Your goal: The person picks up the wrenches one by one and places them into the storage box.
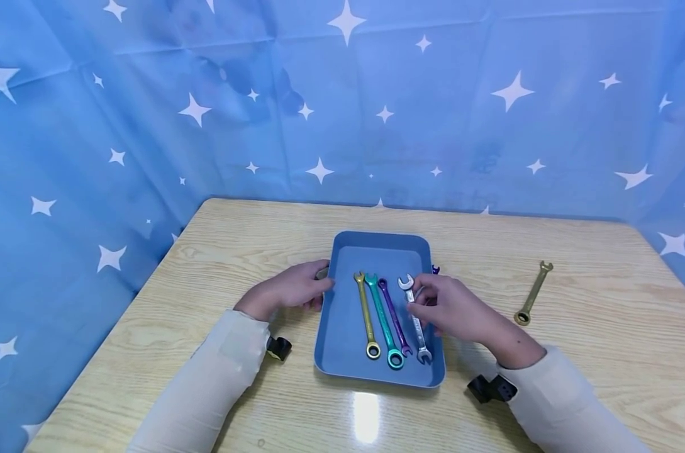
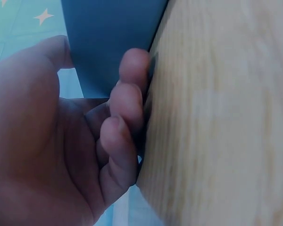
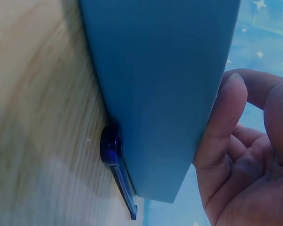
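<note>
A blue rectangular tray [image 1: 340, 343] lies on the table. Inside it, side by side, are a gold wrench [image 1: 367, 314], a green wrench [image 1: 383, 319], a purple wrench [image 1: 393, 314] and a silver wrench [image 1: 417, 324]. My right hand [image 1: 450, 308] reaches over the tray's right wall and pinches the silver wrench between thumb and fingers; the tray wall hides that wrench in the right wrist view. At the left wall, my left hand [image 1: 297, 286] grips the tray, thumb at the rim and fingers [image 2: 127, 106] curled low against its side, close to the tabletop.
Against the tray's outer right wall lies another purple wrench [image 3: 112, 146], mostly hidden by my right hand in the head view. Farther right, a brass-coloured wrench [image 1: 533, 294] rests on the wooden table [image 1: 251, 239]. A blue star-patterned cloth [image 1: 342, 126] hangs behind.
</note>
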Tool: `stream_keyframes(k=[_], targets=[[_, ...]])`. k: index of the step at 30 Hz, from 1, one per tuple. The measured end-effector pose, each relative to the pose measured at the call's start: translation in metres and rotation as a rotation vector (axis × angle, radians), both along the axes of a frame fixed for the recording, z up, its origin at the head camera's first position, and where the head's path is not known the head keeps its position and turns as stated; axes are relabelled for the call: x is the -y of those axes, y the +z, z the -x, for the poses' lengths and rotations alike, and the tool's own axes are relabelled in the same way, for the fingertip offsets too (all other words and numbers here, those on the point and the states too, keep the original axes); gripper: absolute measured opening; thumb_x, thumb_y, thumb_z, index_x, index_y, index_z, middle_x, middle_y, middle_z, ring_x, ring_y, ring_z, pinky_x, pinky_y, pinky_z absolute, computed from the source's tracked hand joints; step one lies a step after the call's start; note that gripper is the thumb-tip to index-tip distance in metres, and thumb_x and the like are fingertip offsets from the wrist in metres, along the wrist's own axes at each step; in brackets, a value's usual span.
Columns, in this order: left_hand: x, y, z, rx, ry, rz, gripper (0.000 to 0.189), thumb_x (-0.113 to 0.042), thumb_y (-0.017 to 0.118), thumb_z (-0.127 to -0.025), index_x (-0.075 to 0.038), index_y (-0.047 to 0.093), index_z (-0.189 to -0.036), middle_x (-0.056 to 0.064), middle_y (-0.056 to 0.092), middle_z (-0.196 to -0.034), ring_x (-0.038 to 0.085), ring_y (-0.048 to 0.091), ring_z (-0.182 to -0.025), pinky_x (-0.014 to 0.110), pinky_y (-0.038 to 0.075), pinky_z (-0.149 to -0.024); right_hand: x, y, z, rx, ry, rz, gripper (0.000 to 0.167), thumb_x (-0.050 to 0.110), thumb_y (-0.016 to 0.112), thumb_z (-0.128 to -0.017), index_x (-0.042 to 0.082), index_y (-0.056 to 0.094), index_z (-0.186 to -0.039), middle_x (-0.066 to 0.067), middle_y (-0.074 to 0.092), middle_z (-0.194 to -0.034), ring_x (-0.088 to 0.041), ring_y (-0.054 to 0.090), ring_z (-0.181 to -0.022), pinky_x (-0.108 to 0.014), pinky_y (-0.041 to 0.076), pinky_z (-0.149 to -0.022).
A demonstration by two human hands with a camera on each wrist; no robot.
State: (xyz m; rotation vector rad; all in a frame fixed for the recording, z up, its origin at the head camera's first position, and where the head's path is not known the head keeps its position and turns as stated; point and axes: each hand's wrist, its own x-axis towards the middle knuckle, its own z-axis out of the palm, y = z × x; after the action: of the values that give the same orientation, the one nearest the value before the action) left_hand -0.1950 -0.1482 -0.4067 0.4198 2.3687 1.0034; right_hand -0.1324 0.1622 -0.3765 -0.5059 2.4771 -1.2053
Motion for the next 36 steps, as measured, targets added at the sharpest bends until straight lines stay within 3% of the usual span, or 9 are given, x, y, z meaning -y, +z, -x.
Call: stream_keyframes(k=[10,17,28,36], targets=[[0.0,-0.002,0.001,0.001,-0.002,-0.007,0.064,-0.033,0.046,-0.102,-0.016,0.026,-0.159,0.007,0.068,-0.07,0.017,0.057,-0.053,0.029,0.047,-0.053,0.001,-0.003,0.001,-0.002,-0.01,-0.021,0.013,0.012,0.065,-0.095,0.004,0.057,-0.1,-0.003,0.065,-0.071,-0.015,0.054,-0.049,-0.032,0.05,-0.046],[0.001,-0.005,0.003,-0.009,-0.004,0.006,0.064,-0.034,0.045,-0.102,-0.016,0.024,-0.16,0.006,0.069,-0.071,0.018,0.059,-0.055,0.032,0.051,-0.058,0.005,-0.004,0.0,-0.072,-0.024,-0.079,0.011,0.009,0.066,-0.094,0.003,0.06,-0.099,0.001,0.067,-0.068,-0.017,0.061,-0.058,-0.025,0.041,-0.048],[-0.001,-0.001,0.002,-0.003,-0.012,-0.016,0.06,-0.031,0.045,-0.102,-0.017,0.028,-0.158,0.007,0.067,-0.071,0.018,0.057,-0.054,0.031,0.048,-0.054,0.008,-0.006,-0.002,-0.095,-0.027,-0.093,0.012,0.009,0.067,-0.093,0.002,0.063,-0.102,0.0,0.067,-0.071,-0.015,0.059,-0.057,-0.024,0.042,-0.047],[-0.001,-0.001,0.001,-0.004,-0.009,-0.009,0.061,-0.031,0.045,-0.102,-0.017,0.027,-0.159,0.007,0.067,-0.072,0.018,0.057,-0.054,0.032,0.05,-0.056,0.013,-0.01,-0.005,-0.155,-0.029,-0.175,0.018,0.011,0.069,-0.092,0.001,0.067,-0.107,0.0,0.072,-0.076,-0.009,0.059,-0.054,-0.025,0.047,-0.049]])
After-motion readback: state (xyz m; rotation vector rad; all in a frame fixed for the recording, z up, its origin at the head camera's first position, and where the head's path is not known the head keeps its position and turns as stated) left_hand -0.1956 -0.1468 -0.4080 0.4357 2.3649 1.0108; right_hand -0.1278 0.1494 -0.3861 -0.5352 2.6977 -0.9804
